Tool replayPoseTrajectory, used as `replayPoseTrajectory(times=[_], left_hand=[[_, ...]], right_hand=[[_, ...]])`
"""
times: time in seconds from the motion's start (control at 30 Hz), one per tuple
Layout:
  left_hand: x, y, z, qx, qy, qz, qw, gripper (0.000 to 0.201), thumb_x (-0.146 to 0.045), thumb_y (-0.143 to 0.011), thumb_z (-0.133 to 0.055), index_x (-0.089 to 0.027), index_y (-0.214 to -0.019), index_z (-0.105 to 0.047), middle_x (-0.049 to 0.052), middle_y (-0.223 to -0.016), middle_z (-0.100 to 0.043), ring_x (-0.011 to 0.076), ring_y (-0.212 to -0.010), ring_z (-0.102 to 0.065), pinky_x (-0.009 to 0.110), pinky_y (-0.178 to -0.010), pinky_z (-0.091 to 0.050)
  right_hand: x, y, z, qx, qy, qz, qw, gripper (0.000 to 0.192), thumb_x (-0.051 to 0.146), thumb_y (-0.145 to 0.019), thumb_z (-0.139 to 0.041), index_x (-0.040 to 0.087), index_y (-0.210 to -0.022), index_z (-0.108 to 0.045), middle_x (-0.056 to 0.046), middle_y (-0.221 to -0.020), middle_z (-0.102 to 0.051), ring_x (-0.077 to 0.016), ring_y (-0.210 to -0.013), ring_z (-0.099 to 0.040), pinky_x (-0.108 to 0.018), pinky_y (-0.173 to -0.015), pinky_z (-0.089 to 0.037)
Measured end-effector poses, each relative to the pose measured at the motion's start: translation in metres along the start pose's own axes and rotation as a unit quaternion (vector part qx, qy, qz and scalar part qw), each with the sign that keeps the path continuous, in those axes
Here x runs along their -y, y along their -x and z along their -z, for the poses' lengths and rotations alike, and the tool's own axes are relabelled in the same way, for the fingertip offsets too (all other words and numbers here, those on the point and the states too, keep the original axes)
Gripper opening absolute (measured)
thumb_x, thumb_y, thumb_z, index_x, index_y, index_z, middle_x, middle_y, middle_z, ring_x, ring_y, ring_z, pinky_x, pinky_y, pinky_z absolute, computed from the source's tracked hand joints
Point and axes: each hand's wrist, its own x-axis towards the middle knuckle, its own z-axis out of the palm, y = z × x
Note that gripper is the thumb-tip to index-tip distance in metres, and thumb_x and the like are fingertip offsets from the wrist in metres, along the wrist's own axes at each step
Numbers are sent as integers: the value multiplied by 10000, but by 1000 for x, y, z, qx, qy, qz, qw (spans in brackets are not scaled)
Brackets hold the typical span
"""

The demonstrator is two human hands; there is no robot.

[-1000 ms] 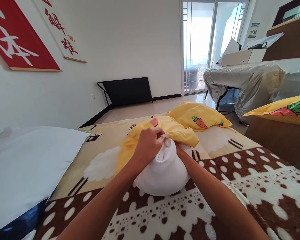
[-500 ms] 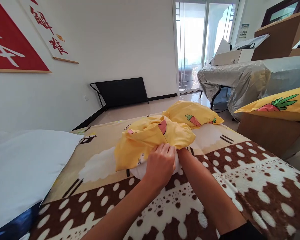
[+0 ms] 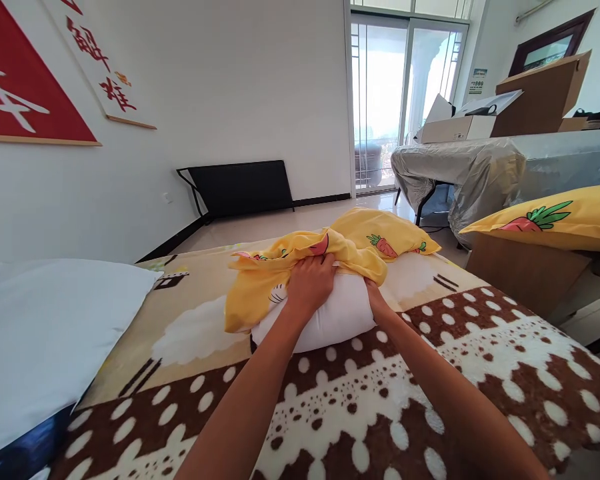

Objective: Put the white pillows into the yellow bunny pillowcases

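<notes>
A white pillow lies on the bed, its near end bare and its far part covered by a bunched yellow pillowcase with carrot prints. My left hand is on top of the pillow, fingers curled over the hem of the pillowcase and closed on it. At the pillow's right side is my right hand, against the pillow and the edge of the case. Its fingers are hidden by the cloth and the pillow, so its grip does not show.
Behind lies another yellow pillow. A white pillow is at the left on the patterned blanket. At right, a yellow pillow rests over a cardboard box. A plastic-covered table holds boxes.
My left hand has moved forward with the pillowcase hem, baring more of the white pillow. My right hand has shifted outward to the pillow's right side. The view has tilted up slightly.
</notes>
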Motion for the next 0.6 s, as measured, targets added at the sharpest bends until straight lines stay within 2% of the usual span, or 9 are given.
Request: replayPoseTrajectory(times=[0.07, 0.1, 0.13, 0.2, 0.27, 0.37, 0.47, 0.53, 0.6], left_hand=[[7, -1, 5, -1, 4, 17, 1000, 257, -276, -916, -367, -167, -972, -592, 116, -878, -673, 267, -869, -622, 344, -717, -398], [11, -2, 8, -2, 7, 26, 1000, 258, -280, -917, -368, -167, -966, -594, 113, -871, -676, 261, -860, -625, 337, -709, -396], [14, -4, 12, -5, 11, 36, 999, 261, -286, -918, -368, -168, -962, -597, 109, -865, -679, 254, -852, -628, 329, -702, -393], [18, -8, 20, -11, 23, 50, 998, 268, -301, -922, -367, -174, -957, -600, 96, -861, -688, 238, -843, -633, 313, -687, -386], [17, -10, 29, -16, 36, 58, 998, 268, -314, -922, -372, -183, -935, -606, 77, -847, -696, 223, -826, -639, 301, -665, -378], [8, -9, 45, -22, 56, 71, 996, 229, -288, -898, -409, -192, -837, -608, 46, -797, -698, 201, -772, -639, 289, -634, -368], [-3, -2, 62, -37, 81, 71, 994, 203, -237, -862, -444, -192, -717, -579, 32, -724, -670, 179, -704, -616, 280, -614, -364], [-9, 2, 73, -60, 84, 42, 994, 209, -209, -857, -440, -189, -689, -563, 38, -709, -645, 173, -692, -596, 278, -621, -366], [-14, 3, 86, -87, 72, 3, 994, 223, -187, -862, -421, -186, -687, -559, 49, -707, -622, 173, -694, -578, 279, -640, -373]], right_hand=[[11, 15, 9, -4, 36, 9, 999, 345, 358, -907, -414, 200, -1106, -647, -89, -1090, -677, -244, -1065, -585, -451, -949, -449], [19, 24, 13, -15, 72, 37, 997, 346, 333, -900, -417, 196, -1125, -642, -101, -1156, -653, -247, -1114, -563, -456, -991, -415], [28, 33, 16, -28, 122, 79, 989, 353, 305, -895, -420, 192, -1155, -629, -112, -1238, -608, -249, -1174, -526, -455, -1028, -381], [45, 51, 13, -34, 245, 180, 952, 399, 273, -885, -433, 180, -1244, -576, -128, -1387, -483, -259, -1283, -428, -452, -1068, -336], [55, 65, 0, -12, 357, 238, 903, 521, 331, -857, -505, 162, -1349, -484, -156, -1469, -365, -313, -1356, -315, -498, -1079, -302], [57, 72, -34, -5, 453, 246, 857, 829, 498, -754, -637, 113, -1433, -360, -234, -1504, -249, -430, -1385, -169, -608, -1061, -230], [56, 63, -65, -53, 474, 244, 844, 890, 527, -749, -629, 38, -1431, -333, -297, -1481, -242, -467, -1379, -123, -648, -1043, -184], [64, 50, -77, -90, 459, 236, 851, 771, 449, -812, -567, 12, -1411, -353, -303, -1435, -321, -453, -1366, -171, -638, -1052, -173], [78, 35, -81, -96, 415, 236, 873, 599, 337, -870, -480, 18, -1372, -410, -291, -1332, -447, -425, -1328, -265, -630, -1061, -165]])
